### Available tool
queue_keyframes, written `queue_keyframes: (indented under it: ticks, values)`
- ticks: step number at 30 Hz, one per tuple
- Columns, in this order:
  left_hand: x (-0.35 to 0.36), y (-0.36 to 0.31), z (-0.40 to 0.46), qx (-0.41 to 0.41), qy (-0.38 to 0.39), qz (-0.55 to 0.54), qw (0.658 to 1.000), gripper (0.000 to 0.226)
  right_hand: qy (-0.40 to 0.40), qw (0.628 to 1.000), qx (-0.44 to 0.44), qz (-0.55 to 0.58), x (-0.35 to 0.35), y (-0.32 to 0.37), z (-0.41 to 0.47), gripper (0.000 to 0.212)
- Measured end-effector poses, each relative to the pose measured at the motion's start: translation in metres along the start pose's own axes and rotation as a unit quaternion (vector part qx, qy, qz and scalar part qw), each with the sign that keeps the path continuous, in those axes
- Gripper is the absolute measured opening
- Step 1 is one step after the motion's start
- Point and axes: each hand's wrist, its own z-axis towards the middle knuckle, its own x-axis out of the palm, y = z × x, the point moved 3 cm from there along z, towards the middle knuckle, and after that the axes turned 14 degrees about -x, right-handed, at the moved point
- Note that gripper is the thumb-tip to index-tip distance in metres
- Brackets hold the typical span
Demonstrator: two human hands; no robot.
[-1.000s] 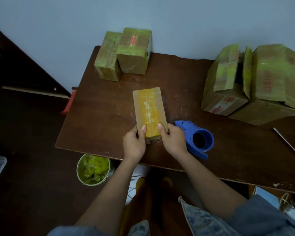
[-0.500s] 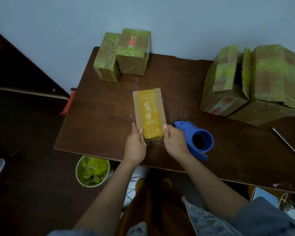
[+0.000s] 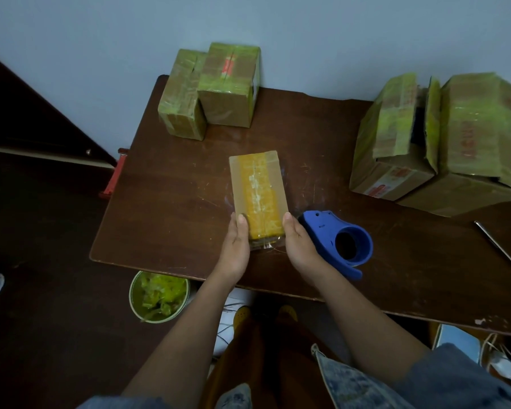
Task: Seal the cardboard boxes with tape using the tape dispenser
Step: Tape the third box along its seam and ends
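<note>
Cardboard box (image 3: 258, 193) with yellow tape along its top lies flat at the middle of the table (image 3: 165, 202), long axis running away from the person; the left hand (image 3: 235, 247) and right hand (image 3: 299, 243) flank its near end, fingers straight against its sides. Half a second ago both thumbs lay nearer the tape. The blue tape dispenser (image 3: 338, 242) sits just right.

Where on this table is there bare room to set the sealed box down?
Bare table lies left of the small box, below the two stacked boxes, and in the far middle toward the large boxes. It is crowded near the right hand, beside the tape dispenser.
</note>
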Motion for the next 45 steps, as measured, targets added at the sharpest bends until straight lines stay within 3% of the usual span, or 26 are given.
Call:
queue_keyframes:
  ticks: [7,10,15,19,23,26,30,32,39,45]
  values:
    - [0.001,0.002,-0.004,0.022,-0.011,0.026,0.999,0.054,0.003,0.998,0.031,0.045,0.001,-0.008,-0.001,0.06]
    - [0.0,0.004,-0.002,0.013,-0.002,0.034,0.999,0.068,0.018,0.997,0.055,0.058,0.002,-0.009,-0.002,0.079]
    - [-0.003,0.003,-0.004,-0.029,0.04,0.039,0.998,0.071,0.017,0.997,0.062,0.044,-0.001,-0.002,-0.001,0.063]
    - [-0.008,0.002,-0.007,-0.052,0.068,0.075,0.994,0.09,0.05,0.998,0.044,0.005,-0.007,0.005,-0.002,0.061]
    - [-0.019,-0.01,-0.022,0.002,0.021,0.049,0.999,0.069,0.002,1.0,-0.006,0.016,-0.017,0.009,0.002,0.052]
    - [-0.034,-0.019,-0.034,0.076,0.003,0.024,0.997,0.06,0.003,0.998,-0.048,0.029,-0.026,0.018,-0.002,0.057]
    - [-0.05,-0.02,-0.031,0.15,-0.001,0.099,0.984,0.055,0.051,0.989,-0.131,-0.037,-0.033,0.03,-0.01,0.065]
    - [-0.049,-0.018,-0.025,0.143,0.0,0.141,0.98,0.053,0.075,0.983,-0.145,-0.088,-0.03,0.033,-0.01,0.07]
    - [-0.039,-0.023,-0.018,0.11,-0.009,0.134,0.985,0.05,0.1,0.955,-0.137,-0.243,-0.017,0.041,-0.002,0.105]
    - [-0.036,-0.025,-0.013,0.109,-0.007,0.127,0.986,0.063,0.099,0.904,-0.136,-0.392,-0.013,0.049,0.0,0.105]
